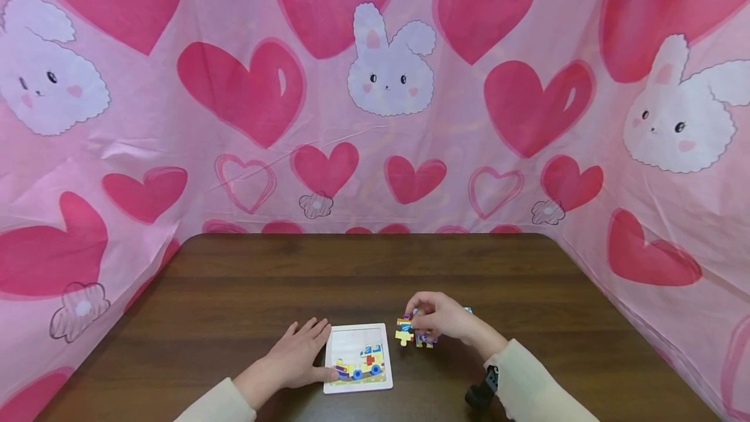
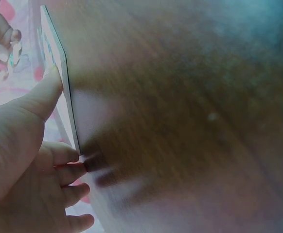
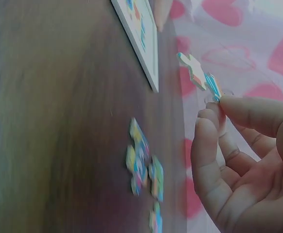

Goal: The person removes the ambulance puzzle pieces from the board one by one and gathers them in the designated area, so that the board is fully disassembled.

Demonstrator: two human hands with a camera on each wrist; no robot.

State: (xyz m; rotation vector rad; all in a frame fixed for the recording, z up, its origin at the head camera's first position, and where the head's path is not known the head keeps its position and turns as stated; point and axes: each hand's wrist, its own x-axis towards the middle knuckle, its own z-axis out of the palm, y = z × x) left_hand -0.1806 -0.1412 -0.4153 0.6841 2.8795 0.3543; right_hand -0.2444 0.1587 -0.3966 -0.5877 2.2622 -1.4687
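Note:
A white-framed jigsaw tray (image 1: 359, 389) lies on the table, with fitted pieces (image 1: 366, 363) across its lower part forming a yellow and blue vehicle. My left hand (image 1: 295, 355) rests at the tray's left side, fingers spread and straight, its thumb (image 2: 46, 92) over the frame. To the right of the tray, my right hand (image 1: 444, 316) pinches a yellow, blue and orange jigsaw piece (image 1: 404, 332) between thumb and fingertips, raised above the tabletop in the right wrist view. Under and beside that hand lie several loose jigsaw pieces (image 3: 139, 160), partly hidden by it in the head view.
The dark wooden table (image 1: 293, 279) reaches back to a pink curtain (image 1: 328, 129) printed with hearts and rabbits, which surrounds it on the back and sides. A black wrist strap with a device (image 1: 483, 391) sits at the right sleeve.

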